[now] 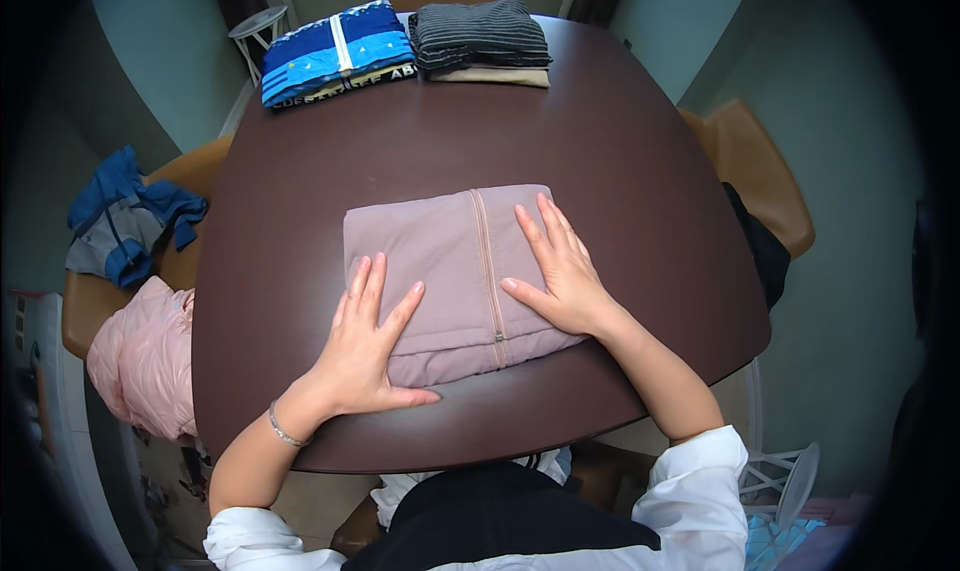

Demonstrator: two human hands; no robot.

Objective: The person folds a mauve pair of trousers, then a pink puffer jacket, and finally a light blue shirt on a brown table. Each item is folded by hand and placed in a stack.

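A mauve zip-front jacket (435,271), folded into a flat rectangle, lies on the dark brown table (600,158) before me. Its zipper (487,263) runs up the right part of the bundle, with the slider near the lower edge. My left hand (367,346) rests on the lower left corner, fingers spread and thumb reaching past the near edge onto the tabletop. Across the right side of the jacket lies my right hand (559,278), also flat with fingers apart. Neither hand grips the cloth.
At the table's far end sit a folded blue garment stack (337,53) and a striped dark garment stack (480,38). A blue-grey garment (124,222) and a pink puffer jacket (146,361) lie on the left chair (82,308). Another tan chair (765,173) holds black cloth (761,252) at right.
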